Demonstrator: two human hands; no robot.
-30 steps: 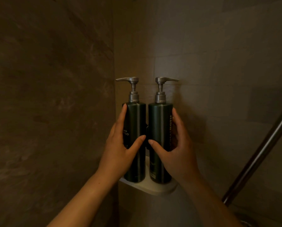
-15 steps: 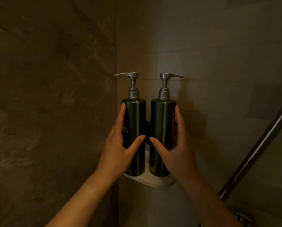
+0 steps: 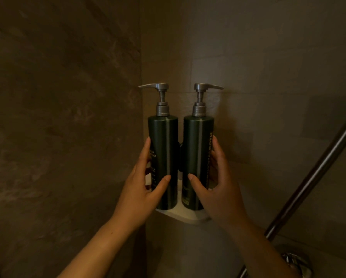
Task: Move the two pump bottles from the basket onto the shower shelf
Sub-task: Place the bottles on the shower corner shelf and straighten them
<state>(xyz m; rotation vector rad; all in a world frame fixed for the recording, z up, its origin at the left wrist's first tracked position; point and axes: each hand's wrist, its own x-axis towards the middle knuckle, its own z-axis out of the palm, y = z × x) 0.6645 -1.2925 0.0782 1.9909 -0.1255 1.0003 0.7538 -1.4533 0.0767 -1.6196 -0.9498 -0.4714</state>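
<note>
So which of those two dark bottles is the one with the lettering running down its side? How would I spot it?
Find the corner where the two tiled walls meet; a small white shelf sits there with two dark green pump bottles. It is the right-hand bottle, gripped by the right hand. Its spout points right, while the left-hand bottle has its spout pointing left.

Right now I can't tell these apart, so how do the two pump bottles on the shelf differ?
The left bottle has its spout pointing left; the right bottle points right. The left hand holds the left bottle, the right hand the right bottle. Both are dark green, upright, same height, silver pumps, on the white shelf.
</note>
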